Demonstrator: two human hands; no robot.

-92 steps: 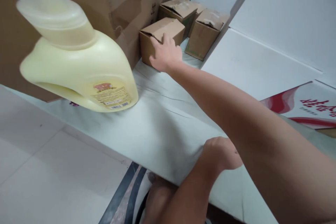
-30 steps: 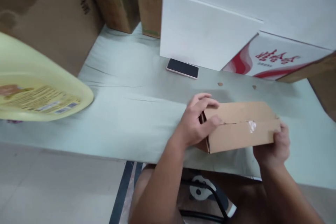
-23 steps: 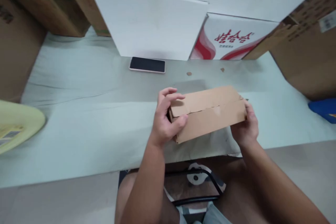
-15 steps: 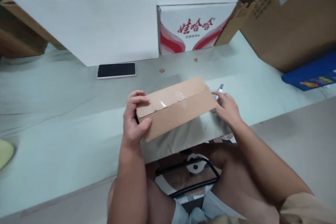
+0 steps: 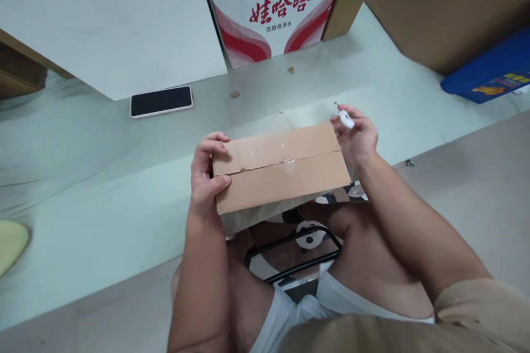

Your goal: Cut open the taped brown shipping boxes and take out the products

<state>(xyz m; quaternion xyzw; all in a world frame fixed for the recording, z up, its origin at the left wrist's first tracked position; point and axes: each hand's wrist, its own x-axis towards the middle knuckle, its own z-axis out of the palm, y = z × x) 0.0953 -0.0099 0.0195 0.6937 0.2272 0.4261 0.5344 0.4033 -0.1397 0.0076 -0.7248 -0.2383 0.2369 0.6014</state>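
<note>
From the head camera, a flat brown cardboard box (image 5: pixel 281 168) sits at the near edge of the pale green table (image 5: pixel 103 187), partly overhanging it above the person's lap. Its top flaps are shut along a taped middle seam, so whatever is inside cannot be seen. The left hand (image 5: pixel 206 174) grips the box's left end, thumb on top and fingers curled around the side. The right hand (image 5: pixel 356 135) is just beside the box's far right corner, fingers closed around a small white cutter (image 5: pixel 344 118) whose thin tip points up and away; whether the hand also touches the box is hard to tell. Farther back, a black phone (image 5: pixel 161 101) lies face up in front of a plain white carton (image 5: pixel 111 27), and next to that stands a white carton with red waves and red lettering (image 5: pixel 269 16), closed as well. A large brown carton (image 5: pixel 430 5) is cut off at the top right, with a blue packet (image 5: pixel 488 69) below it. A pale yellow object (image 5: pixel 10 242) is cropped at the left edge and cannot be identified.
</note>
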